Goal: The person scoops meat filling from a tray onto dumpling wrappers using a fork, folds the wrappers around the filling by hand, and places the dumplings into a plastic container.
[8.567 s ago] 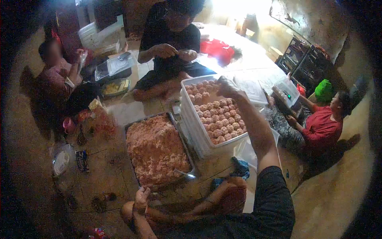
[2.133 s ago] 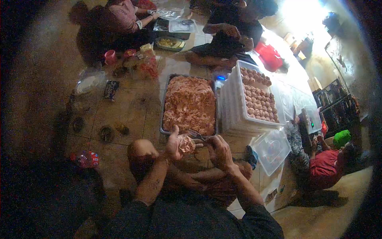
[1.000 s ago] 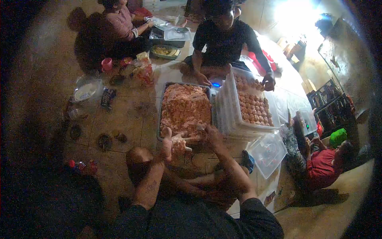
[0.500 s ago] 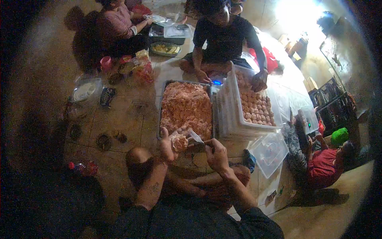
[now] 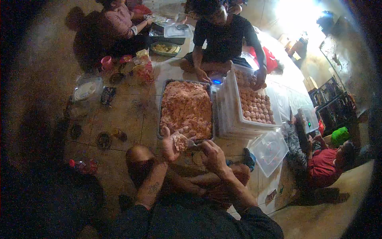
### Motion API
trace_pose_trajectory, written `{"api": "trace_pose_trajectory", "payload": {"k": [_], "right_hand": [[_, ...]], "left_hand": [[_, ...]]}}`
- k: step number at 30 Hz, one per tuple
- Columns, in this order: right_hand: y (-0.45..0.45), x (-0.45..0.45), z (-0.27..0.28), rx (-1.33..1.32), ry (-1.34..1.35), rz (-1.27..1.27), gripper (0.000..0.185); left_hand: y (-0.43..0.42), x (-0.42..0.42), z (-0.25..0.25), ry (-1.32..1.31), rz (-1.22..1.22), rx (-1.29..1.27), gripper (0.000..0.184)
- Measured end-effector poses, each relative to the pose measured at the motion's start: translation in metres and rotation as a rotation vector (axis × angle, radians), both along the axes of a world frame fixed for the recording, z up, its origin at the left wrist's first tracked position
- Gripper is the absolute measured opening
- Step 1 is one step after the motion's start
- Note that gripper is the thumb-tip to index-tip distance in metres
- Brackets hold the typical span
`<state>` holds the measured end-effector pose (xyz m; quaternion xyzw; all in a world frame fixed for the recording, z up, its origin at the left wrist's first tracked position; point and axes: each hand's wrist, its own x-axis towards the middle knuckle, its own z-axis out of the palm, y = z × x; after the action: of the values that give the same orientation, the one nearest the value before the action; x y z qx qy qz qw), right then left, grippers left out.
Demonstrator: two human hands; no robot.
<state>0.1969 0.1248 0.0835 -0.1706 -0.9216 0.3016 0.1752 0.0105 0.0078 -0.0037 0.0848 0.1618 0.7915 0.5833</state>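
On the upturned palm of my left hand [image 5: 169, 148] rests a thin pale wrapper with meat filling [image 5: 181, 142]; the fingers are spread beneath and beside it. My right hand [image 5: 215, 156] is closed around the handle of a fork [image 5: 192, 145], whose head meets the filling's right side. Just beyond both hands lies a dark-rimmed tray [image 5: 160, 113] heaped with orange-pink minced meat mixture [image 5: 187, 107]. To its right, stacked clear plastic boxes [image 5: 227, 115] stand, the top one holding rows of round dumplings [image 5: 256, 107].
Opposite sits a person in black [image 5: 223, 38], one hand over the dumplings, beside a scale with a blue display [image 5: 216, 82]. A clear lid [image 5: 270, 153] lies right of my knee. Another person in red [image 5: 326, 167] sits at right. A bottle [image 5: 84, 165] lies at left.
My right hand has moved slightly left and lowered the fork onto the filling. My left hand has shifted a little right. The other person's hand above the dumplings has moved slightly.
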Motion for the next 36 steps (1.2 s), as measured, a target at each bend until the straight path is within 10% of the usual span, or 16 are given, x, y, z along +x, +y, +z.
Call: {"api": "trace_pose_trajectory", "payload": {"k": [14, 23, 36], "right_hand": [[-0.009, 0.004, 0.037, -0.036, 0.188, -0.073, 0.02], [-0.002, -0.003, 0.03, 0.101, 0.279, -0.105, 0.017], [-0.011, 0.0, 0.036, -0.143, 0.301, -0.058, 0.015]], "left_hand": [[-0.013, -0.001, 0.065, -0.371, 0.169, 0.43, 0.087], [-0.012, -0.008, 0.026, -0.211, 0.05, 0.019, 0.098], [-0.008, 0.02, 0.051, -0.283, 0.033, 0.22, 0.091]]}}
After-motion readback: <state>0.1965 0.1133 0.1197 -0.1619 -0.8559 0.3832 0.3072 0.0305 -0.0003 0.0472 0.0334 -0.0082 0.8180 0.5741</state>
